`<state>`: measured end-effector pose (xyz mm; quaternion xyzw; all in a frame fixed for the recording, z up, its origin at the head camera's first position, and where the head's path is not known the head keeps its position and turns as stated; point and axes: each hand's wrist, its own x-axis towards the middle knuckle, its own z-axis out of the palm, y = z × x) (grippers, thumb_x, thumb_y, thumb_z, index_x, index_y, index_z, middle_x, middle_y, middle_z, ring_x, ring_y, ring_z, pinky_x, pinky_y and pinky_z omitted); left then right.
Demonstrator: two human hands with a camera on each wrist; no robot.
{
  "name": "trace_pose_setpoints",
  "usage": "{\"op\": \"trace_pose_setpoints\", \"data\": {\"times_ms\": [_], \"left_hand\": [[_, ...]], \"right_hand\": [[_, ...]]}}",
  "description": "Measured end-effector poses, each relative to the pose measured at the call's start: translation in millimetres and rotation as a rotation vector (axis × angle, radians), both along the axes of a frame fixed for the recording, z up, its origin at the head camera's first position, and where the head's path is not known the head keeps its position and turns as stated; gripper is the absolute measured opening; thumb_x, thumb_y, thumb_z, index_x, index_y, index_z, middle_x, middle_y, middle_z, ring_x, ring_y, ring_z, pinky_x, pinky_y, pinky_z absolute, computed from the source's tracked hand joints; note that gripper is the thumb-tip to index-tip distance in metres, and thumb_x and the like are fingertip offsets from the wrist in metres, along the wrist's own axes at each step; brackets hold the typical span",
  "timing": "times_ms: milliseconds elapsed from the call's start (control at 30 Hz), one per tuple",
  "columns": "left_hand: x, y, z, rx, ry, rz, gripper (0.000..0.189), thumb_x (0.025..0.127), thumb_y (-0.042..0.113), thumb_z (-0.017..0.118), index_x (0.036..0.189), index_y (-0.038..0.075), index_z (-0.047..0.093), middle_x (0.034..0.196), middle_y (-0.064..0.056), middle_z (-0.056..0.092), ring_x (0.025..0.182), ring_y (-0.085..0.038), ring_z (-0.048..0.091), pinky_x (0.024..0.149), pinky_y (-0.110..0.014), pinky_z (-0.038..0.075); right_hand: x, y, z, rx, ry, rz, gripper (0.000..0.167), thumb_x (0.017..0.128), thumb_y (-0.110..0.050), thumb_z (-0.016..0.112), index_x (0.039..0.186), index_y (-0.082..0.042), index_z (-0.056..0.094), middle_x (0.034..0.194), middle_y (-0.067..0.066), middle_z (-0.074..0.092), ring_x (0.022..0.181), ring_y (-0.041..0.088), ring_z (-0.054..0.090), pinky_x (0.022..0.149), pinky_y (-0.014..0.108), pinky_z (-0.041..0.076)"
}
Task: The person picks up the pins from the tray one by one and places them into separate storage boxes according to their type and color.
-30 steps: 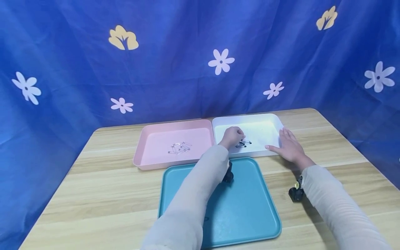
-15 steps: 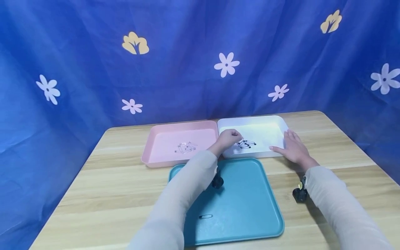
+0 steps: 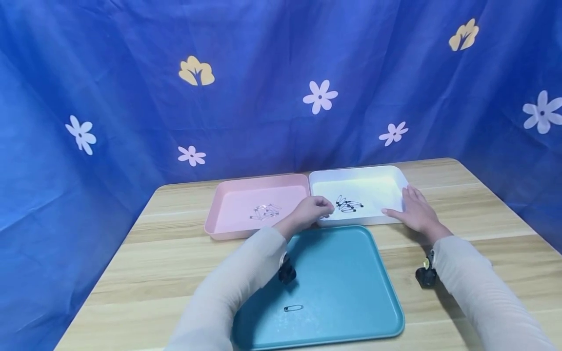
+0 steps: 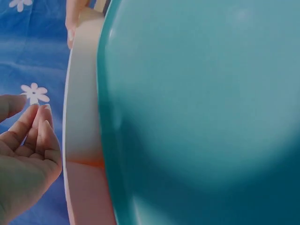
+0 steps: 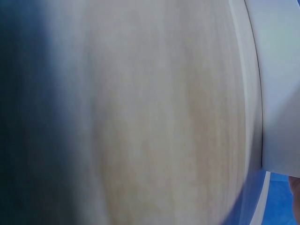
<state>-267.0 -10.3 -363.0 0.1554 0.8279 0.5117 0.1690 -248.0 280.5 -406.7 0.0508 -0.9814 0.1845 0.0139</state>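
My left hand (image 3: 311, 210) hovers over the near left corner of the white tray (image 3: 373, 220). In the left wrist view its thumb and loosely bent fingers (image 4: 44, 136) stand apart with nothing between them. Right beside it, several black safety pins (image 3: 349, 204) lie in a small heap on the white tray's floor. My right hand (image 3: 417, 210) rests on that tray's right wall near the front corner, fingers straight and thumb along the front rim. A single dark safety pin (image 3: 293, 308) lies on the teal tray (image 3: 342, 282) in front.
A pink tray (image 3: 232, 233) adjoins the white one on the left, with several silver safety pins (image 3: 265, 211) in it. All three trays sit on a wooden table (image 3: 167, 243). Behind the table hangs a blue curtain (image 3: 254, 122) with flower prints.
My left hand has drawn back from the black safety pins, moving left and nearer, and its fingers have loosened. The right hand stays on the white tray. The head view has shifted slightly.
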Motion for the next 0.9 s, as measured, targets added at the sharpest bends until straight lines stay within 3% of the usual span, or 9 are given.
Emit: {"op": "trace_pose_setpoints", "data": {"times_ms": [133,333,533,900], "left_hand": [[10.8,-9.6,4.2,-0.067,0.019,-0.040,0.017,0.081,0.019,0.058,0.089,0.005,0.062,0.079,-0.003,0.058,0.072,-0.018,0.051,0.069,-0.035,0.046],[30.4,-28.4,10.0,-0.061,0.021,-0.089,0.017,0.083,0.016,0.056,0.091,0.002,0.062,0.083,-0.003,0.059,0.076,-0.015,0.050,0.071,-0.028,0.043],[47.3,-50.8,10.8,-0.031,-0.018,-0.131,0.022,0.084,0.016,0.055,0.096,-0.001,0.060,0.086,-0.003,0.058,0.081,-0.014,0.051,0.079,-0.030,0.042],[68.1,-81.3,9.8,-0.033,-0.051,-0.161,0.022,0.083,0.018,0.056,0.095,0.001,0.060,0.084,-0.002,0.058,0.079,-0.015,0.051,0.075,-0.029,0.043]], "right_hand": [[0.6,0,-0.6,-0.002,0.000,-0.003,0.104,0.076,-0.065,0.040,0.129,0.017,0.004,0.136,0.032,-0.002,0.124,0.042,-0.003,0.099,0.052,0.001],[1.0,0,-1.2,0.004,0.004,0.002,0.104,0.076,-0.065,0.041,0.129,0.017,0.004,0.135,0.033,-0.002,0.125,0.042,-0.003,0.099,0.051,0.000],[0.5,0,-0.5,0.015,-0.004,0.006,0.104,0.076,-0.065,0.040,0.129,0.017,0.004,0.135,0.033,-0.002,0.124,0.042,-0.002,0.099,0.051,0.000],[-0.9,2,-2.0,0.017,0.007,0.010,0.103,0.076,-0.064,0.040,0.129,0.017,0.004,0.135,0.033,0.000,0.125,0.041,-0.002,0.099,0.050,-0.001]]}}
